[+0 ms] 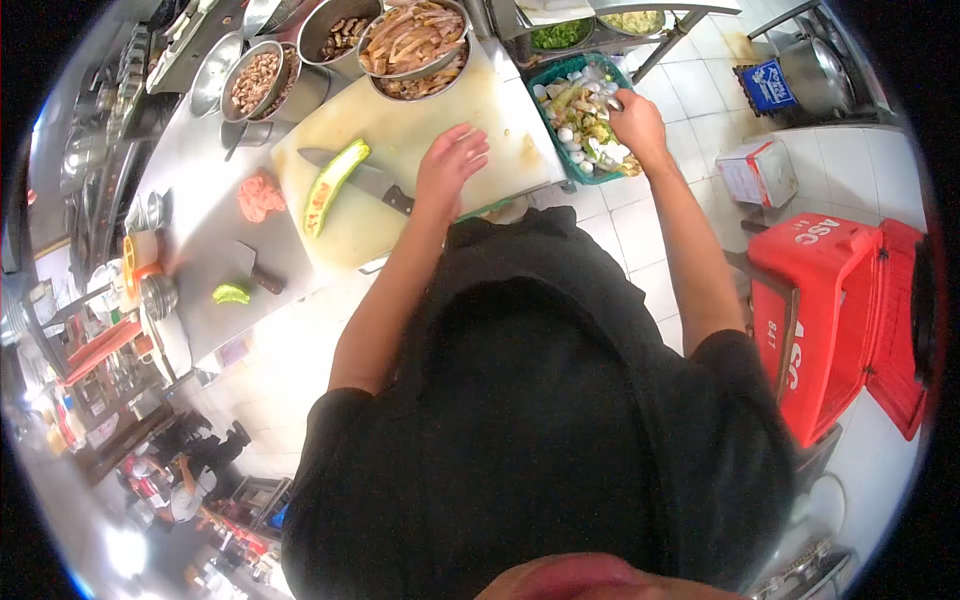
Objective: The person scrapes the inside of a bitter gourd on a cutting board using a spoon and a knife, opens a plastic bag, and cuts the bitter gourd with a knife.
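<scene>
A kitchen with a white tiled floor (690, 75) surrounds a metal worktop (195, 310); at the right stands a large red bin (815, 300), and another person (185, 490) shows far off at the lower left. A pale cutting board (400, 130) covers much of the worktop.

On the board, the long cut green gourd (335, 190) lies slantwise across the blade of a knife (375, 185), its pale, seedy inside showing. It is to the left of the left hand (455, 165), apart from the fingers, which are loosely spread and hold nothing visible. The right hand (637, 125) is at a teal basket (587, 180) of mixed vegetable scraps beside the board, its fingers curled at the contents; whether they pinch anything, I cannot tell.

At the far end of the board, a steel bowl of brown strips (415, 40) sits on another container, with a bowl of diced pieces (257, 85) to its left. Near the board's left edge lies a crumpled pink item (261, 196); closer to the person are a brown-handled knife (265, 279) and a small green piece (230, 294). The larger knife's handle lies between the gourd and the left hand.
</scene>
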A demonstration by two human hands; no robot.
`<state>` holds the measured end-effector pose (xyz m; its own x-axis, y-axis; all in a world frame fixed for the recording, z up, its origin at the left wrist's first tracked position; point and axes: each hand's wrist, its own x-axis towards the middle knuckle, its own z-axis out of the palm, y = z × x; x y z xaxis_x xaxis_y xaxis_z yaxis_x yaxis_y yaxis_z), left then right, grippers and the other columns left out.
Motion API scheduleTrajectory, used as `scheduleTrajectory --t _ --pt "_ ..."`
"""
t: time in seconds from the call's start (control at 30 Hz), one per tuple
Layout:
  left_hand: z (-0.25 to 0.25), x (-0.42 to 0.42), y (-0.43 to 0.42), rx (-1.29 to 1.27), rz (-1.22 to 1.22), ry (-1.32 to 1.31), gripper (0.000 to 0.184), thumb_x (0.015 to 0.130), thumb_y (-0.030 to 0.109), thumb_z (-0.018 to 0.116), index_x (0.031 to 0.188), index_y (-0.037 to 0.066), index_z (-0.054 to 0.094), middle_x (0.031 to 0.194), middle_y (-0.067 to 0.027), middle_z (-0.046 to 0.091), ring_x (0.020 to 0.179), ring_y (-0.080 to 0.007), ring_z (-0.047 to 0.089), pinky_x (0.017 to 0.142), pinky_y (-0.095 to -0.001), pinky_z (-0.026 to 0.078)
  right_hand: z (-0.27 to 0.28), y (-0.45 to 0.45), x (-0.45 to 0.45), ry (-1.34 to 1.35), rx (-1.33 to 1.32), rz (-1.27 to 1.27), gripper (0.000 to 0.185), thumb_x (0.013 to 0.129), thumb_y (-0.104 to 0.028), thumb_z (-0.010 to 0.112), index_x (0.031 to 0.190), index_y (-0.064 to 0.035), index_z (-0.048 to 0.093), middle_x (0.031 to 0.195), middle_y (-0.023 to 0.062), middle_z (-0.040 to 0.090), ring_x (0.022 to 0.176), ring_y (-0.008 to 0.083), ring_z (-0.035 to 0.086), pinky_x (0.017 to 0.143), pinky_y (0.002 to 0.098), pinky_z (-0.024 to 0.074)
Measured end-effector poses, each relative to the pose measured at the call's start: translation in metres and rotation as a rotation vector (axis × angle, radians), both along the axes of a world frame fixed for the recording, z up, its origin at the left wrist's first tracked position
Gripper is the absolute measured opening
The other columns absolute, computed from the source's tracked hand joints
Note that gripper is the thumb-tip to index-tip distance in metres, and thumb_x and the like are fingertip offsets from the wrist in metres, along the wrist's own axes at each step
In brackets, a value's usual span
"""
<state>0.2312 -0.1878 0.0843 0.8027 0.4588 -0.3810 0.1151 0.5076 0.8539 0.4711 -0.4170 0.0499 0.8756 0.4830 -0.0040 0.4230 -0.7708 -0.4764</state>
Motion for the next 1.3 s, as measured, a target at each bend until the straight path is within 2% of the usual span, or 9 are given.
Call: scheduleTrajectory --t 0.2,0.23,0.4,0.5,0.63,0.9,1.0,1.23,1.3 --pt "-0.017 -0.051 0.011 0.414 0.045 0.214 0.036 0.091 0.01 0.056 0.124 -0.004 0.053 0.115 -0.0144 0.064 0.106 -0.0205 0.061 0.092 -0.032 0.049 -0.015 -0.01 -0.049 0.484 0.267 -0.024 0.054 0.086 -0.029 0.063 0.131 -0.003 0.052 0.094 0.0169 0.065 0.084 0.0255 0.063 0.076 0.037 0.0497" --pt "-0.022 -0.054 0.015 0.503 0.034 0.239 0.036 0.09 0.01 0.057 0.124 -0.003 0.054 0.116 -0.014 0.064 0.106 -0.0195 0.061 0.092 -0.0309 0.048 -0.032 -0.006 -0.057 0.478 0.391 -0.009 0.038 0.091 -0.02 0.059 0.126 -0.005 0.056 0.088 0.008 0.062 0.075 0.0154 0.055 0.07 0.0296 0.0457" --pt "-0.054 -0.042 0.028 0.542 0.077 0.227 0.038 0.088 0.01 0.057 0.124 -0.003 0.055 0.117 -0.0131 0.063 0.106 -0.0179 0.061 0.091 -0.0299 0.048 0.022 0.047 -0.093 0.995 0.652 -0.139 0.034 0.092 -0.008 0.048 0.123 0.0014 0.055 0.082 0.0062 0.058 0.062 0.0136 0.052 0.053 0.0295 0.0434" --pt "-0.049 -0.029 0.031 0.468 0.083 0.233 0.039 0.087 0.009 0.057 0.124 -0.003 0.054 0.114 -0.0127 0.064 0.102 -0.018 0.061 0.086 -0.0297 0.05 -0.048 0.099 -0.079 0.817 0.573 0.073 0.032 0.088 -0.007 0.049 0.116 0.0059 0.058 0.081 0.0084 0.061 0.058 0.0159 0.055 0.05 0.0317 0.0442" --pt "-0.039 -0.02 0.033 0.399 0.049 0.242 0.038 0.088 0.008 0.062 0.124 -0.001 0.055 0.106 -0.0095 0.064 0.089 -0.018 0.062 0.08 -0.03 0.051 -0.028 0.153 -0.08 0.369 0.27 0.426 0.03 0.075 -0.02 0.061 0.099 -0.0027 0.068 0.093 0.0224 0.068 0.087 0.0336 0.067 0.077 0.0429 0.0526" --pt "-0.04 -0.044 0.029 0.566 -0.059 0.301 0.036 0.09 0.008 0.058 0.124 -0.003 0.053 0.104 -0.0104 0.065 0.087 -0.0162 0.061 0.079 -0.0298 0.051 -0.017 0.174 -0.074 0.202 0.243 0.445 0.028 0.094 -0.018 0.05 0.112 -0.0034 0.065 0.093 0.0114 0.068 0.085 0.019 0.065 0.075 0.0342 0.0529" --pt "-0.045 -0.048 0.028 0.478 -0.156 0.193 0.039 0.09 0.006 0.054 0.128 -0.003 0.05 0.105 -0.0126 0.065 0.088 -0.0167 0.062 0.08 -0.0299 0.052 -0.014 0.162 -0.08 0.54 0.573 0.32 0.032 0.088 -0.015 0.051 0.117 -0.0064 0.063 0.101 0.0125 0.068 0.088 0.025 0.065 0.077 0.0386 0.0534" --pt "-0.038 -0.047 0.022 0.09 -0.128 0.135 0.042 0.095 0.011 0.051 0.134 -0.002 0.043 0.12 -0.0175 0.06 0.1 -0.0205 0.061 0.087 -0.032 0.05 0.038 0.078 -0.133 1.384 0.994 -0.399 0.027 0.097 -0.01 0.044 0.121 -0.004 0.054 0.087 0.0072 0.062 0.066 0.0149 0.057 0.055 0.0279 0.0485" --pt "-0.024 -0.051 0.024 -0.076 -0.07 0.104 0.044 0.097 0.015 0.05 0.137 -0.001 0.039 0.123 -0.0192 0.057 0.103 -0.0239 0.06 0.089 -0.0337 0.05 0.023 0.052 -0.17 1.48 0.936 -0.158 0.025 0.097 -0.012 0.045 0.118 -0.0053 0.057 0.077 0.004 0.06 0.058 0.0136 0.053 0.051 0.026 0.0448"
